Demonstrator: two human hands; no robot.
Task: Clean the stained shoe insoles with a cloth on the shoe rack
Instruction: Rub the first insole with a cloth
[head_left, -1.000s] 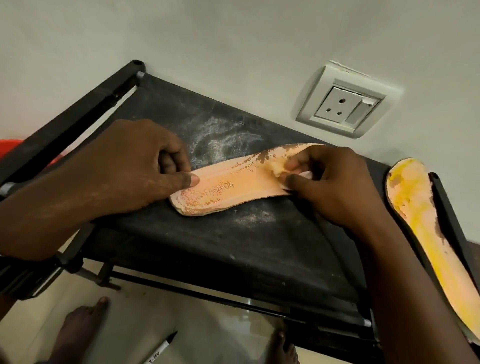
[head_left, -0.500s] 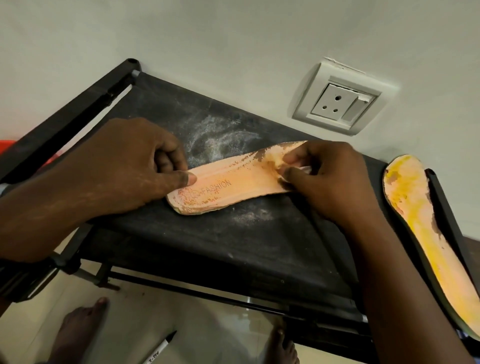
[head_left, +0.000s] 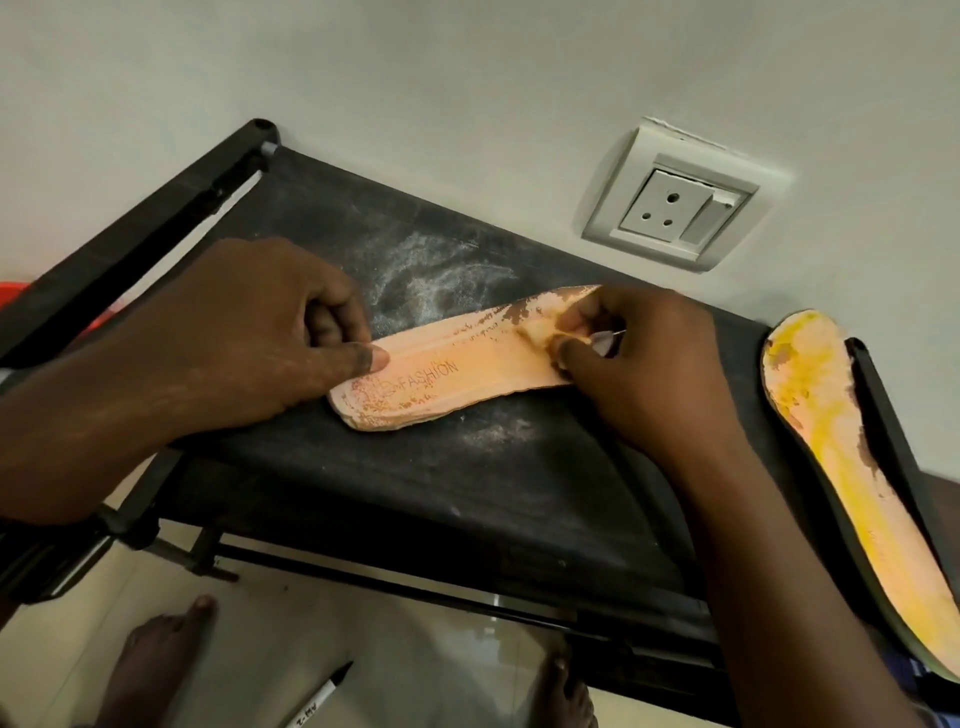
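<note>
two insoles up on the shoe rack (head_left: 467, 493), and only one is getting any attention right now. the peach insole (head_left: 457, 364) with "fashion" printed on it lies flat on the rack's black fabric top shelf. its printed end points left and its other end angles toward the wall.

the step in hand looks like the scrub itself. the right hand (head_left: 639, 364) has a small wad of cloth (head_left: 540, 328) pinched between thumb and fingers (head_left: 584, 314). it's pressing the wad onto the insole's far half, right beside the flaky brown stains (head_left: 514, 312). most of the cloth is buried in the grip, so can't say much about it.

the left hand (head_left: 244, 332) is the anchor. its thumb (head_left: 363, 358) lies flat on the printed end and pins it to the shelf. the other fingers are curled into the palm, holding nothing that i can see. so the insole runs between the two hands, touched at both ends, with the printed middle bare.

my guess is that brown patch is what's left on this one. the next move probably calls for short firm rubs toward that end while the thumb stops the insole sliding, maybe with the cloth turned to a clean bit.

the yellow-stained insole (head_left: 841, 467) sits well apart at the right end of the rack, hanging over the edge. it's untouched, so probably next. there's also pale dust (head_left: 441, 275) on the shelf just beside the peach one.
</note>
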